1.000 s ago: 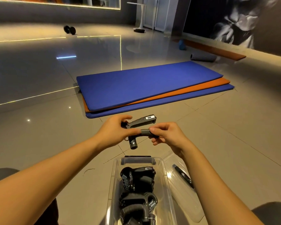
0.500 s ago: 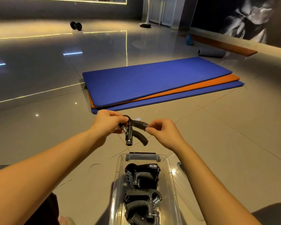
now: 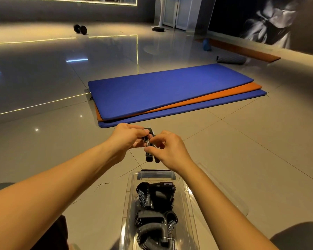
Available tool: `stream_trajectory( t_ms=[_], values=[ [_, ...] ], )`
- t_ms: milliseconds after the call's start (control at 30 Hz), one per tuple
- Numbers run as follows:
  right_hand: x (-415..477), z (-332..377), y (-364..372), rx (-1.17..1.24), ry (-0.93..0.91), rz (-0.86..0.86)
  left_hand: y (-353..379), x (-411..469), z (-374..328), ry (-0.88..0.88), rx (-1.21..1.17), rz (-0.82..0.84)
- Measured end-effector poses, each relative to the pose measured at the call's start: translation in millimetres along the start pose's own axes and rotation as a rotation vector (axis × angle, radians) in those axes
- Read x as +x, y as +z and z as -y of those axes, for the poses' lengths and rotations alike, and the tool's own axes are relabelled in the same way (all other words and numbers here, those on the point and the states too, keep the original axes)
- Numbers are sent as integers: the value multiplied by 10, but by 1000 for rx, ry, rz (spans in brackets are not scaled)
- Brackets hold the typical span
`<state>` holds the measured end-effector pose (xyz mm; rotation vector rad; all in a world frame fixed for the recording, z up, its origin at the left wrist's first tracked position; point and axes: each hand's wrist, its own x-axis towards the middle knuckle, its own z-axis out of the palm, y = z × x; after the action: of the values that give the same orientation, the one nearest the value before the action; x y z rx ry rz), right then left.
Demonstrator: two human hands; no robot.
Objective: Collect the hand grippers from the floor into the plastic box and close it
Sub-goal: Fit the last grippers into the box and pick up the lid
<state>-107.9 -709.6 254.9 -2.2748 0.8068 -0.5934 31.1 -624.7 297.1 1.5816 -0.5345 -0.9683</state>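
gripper (image 3: 149, 156): black, with a coiled metal spring near its top. We see it in the air between both hands, above the floor and just beyond the far end of the box. Its two handles point down toward us.
left hand (image 3: 127, 138): we see its fingers curled round the gripper's top end, beside the spring.
right hand (image 3: 170, 150): we see thumb and fingers pinching the gripper at the spring and at the handle on that side. The palm hides much of that handle.
box (image 3: 129, 204): clear plastic and open, on the floor between our forearms. Its long side runs away from us and there is a handle bar at its far end.
stored grippers (image 3: 156, 193): black ones with silver springs, packed one behind another in the box. We cannot count them, since the near end runs out of view.
lid (image 3: 229, 195): clear, lying on the floor just right of the box, partly hidden by the right forearm.
floor (image 3: 43, 150): glossy pale tiles with streaks of reflected light.
mats (image 3: 166, 89): three stacked beyond the hands, blue on top, orange between, blue beneath, fanned apart at the right.
far off: a dumbbell (image 3: 80, 29) at the left rear; a dark roller (image 3: 231, 59) and a small blue thing (image 3: 206, 45) near the right wall.
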Motion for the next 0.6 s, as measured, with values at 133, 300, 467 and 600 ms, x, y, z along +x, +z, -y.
stream_trajectory(
  t_ms=[133, 300, 467, 600],
  values=[
    [-18, -8, -16, -89, -16, -71, 15, 19, -17, -43, -92, 71],
    [-37, -19, 8, -153, -56, -121, 33, 49, -11, -4, 36, 76],
    [-58, -38, 41, -87, -38, -155, 63, 31, -12, 58, 184, 83],
    [-81, -94, -3, 63, 3, -163, 50, 27, -3, 143, 232, 85]
  ],
)
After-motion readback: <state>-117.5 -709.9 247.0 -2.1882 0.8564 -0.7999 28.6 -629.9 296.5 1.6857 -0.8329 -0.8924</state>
